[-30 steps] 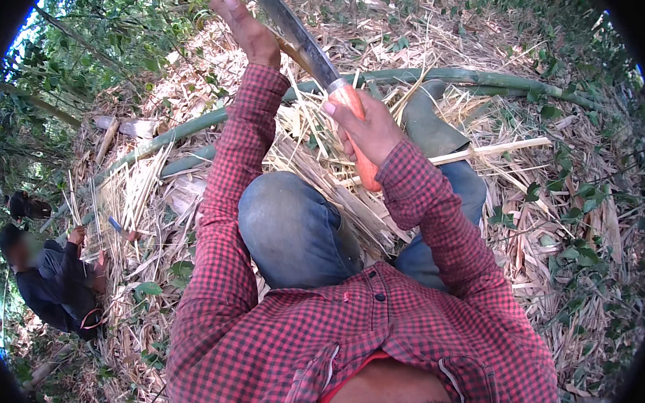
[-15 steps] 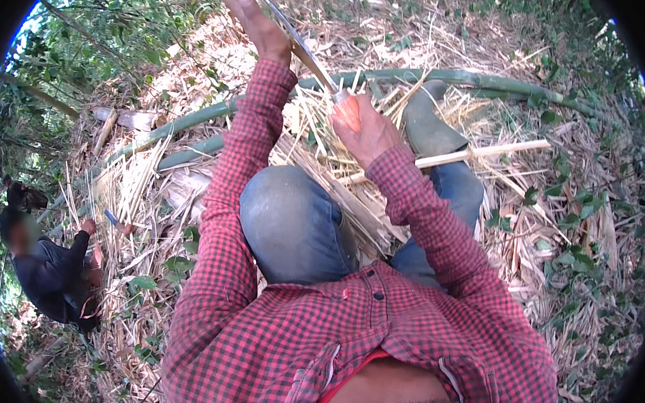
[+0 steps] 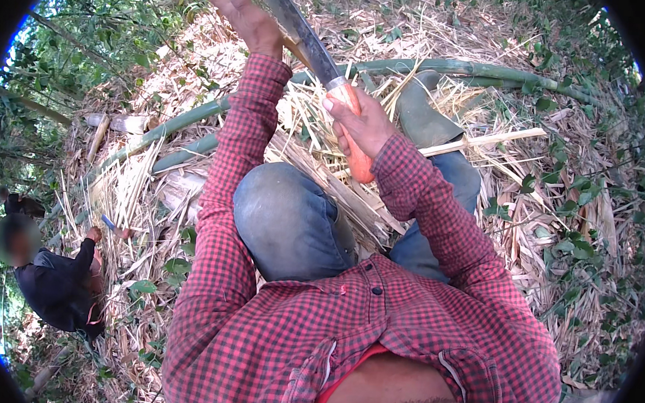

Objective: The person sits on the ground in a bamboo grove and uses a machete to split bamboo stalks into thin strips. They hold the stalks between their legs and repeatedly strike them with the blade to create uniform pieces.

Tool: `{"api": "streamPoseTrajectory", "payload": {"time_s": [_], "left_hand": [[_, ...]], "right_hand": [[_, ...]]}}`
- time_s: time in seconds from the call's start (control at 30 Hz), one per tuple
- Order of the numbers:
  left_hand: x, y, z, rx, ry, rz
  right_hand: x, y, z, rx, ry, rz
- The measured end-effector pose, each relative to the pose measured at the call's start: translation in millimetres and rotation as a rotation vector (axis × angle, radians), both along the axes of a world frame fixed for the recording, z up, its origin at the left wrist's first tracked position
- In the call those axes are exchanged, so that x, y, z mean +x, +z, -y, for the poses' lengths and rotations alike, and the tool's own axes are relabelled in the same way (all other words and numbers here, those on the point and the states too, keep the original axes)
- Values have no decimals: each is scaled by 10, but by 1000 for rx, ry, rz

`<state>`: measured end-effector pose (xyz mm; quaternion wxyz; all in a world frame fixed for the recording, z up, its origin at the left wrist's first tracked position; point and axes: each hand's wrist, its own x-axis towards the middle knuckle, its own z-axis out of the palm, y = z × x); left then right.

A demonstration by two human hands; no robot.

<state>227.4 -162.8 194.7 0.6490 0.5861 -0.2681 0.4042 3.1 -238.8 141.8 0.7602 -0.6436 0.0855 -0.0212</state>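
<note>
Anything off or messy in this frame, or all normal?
Nothing damaged. The right hand grips the orange handle of a long knife, blade raised beside the left hand, which is close to the blade. Split bamboo strips lie scattered over the ground around the green bamboo poles. Another person crouches at left.

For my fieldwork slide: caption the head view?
Right hand grips an orange-handled machete; left hand raised beside its blade, above bamboo poles.

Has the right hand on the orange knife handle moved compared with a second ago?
Yes. The right hand has risen slightly away from the knee, toward the green bamboo pole.
</note>
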Motion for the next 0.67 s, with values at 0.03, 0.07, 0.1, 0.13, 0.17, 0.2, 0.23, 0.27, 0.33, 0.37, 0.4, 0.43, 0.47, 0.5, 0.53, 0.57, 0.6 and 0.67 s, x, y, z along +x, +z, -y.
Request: {"api": "streamPoseTrajectory", "payload": {"time_s": [0.03,0.07,0.1,0.13,0.17,0.2,0.23,0.27,0.33,0.37,0.4,0.43,0.47,0.5,0.53,0.57,0.6,0.67], "left_hand": [[2,35,-55,20,-29,20],[208,-111,-17,-7,194,49],[164,-94,-14,-7,153,25],[121,-72,-8,-8,111,1],[73,-51,4,-11,68,-24],[12,2,-32,-19,37,-35],[-89,46,2,-49,-7,-55],[-166,85,42,-79,-51,-75],[-225,117,50,-81,-49,-107],[-236,105,62,-79,-48,-124],[-208,93,62,-99,-1,-97],[-216,64,87,-128,-48,-125],[-219,37,101,-156,-94,-153],[-225,118,-55,-157,-110,-161],[-192,73,10,-200,-164,-187],[-131,-1,64,-189,-154,-188],[-20,19,-42,-145,-120,-166],[71,-146,84,-143,-132,-177]], "right_hand": [[4,43,-24,73,16,-32],[1,109,-46,144,32,-64],[-18,133,-44,217,42,-105],[6,141,58,110,75,-116],[-19,139,66,-72,20,-23],[0,116,31,-238,-27,80],[-15,128,34,-427,-86,175],[-38,175,14,-549,-174,302],[-75,379,-55,-724,-325,399],[-100,491,-71,-809,-401,446],[-140,617,-87,-787,-371,345],[-118,482,-48,-869,-312,230],[-35,220,8,-946,-250,113],[36,49,-86,-988,-169,25],[52,-70,-54,-980,-171,22],[53,-153,1,-961,-187,95],[67,-133,-60,-905,-194,197],[137,-341,54,-521,-79,109]]}}
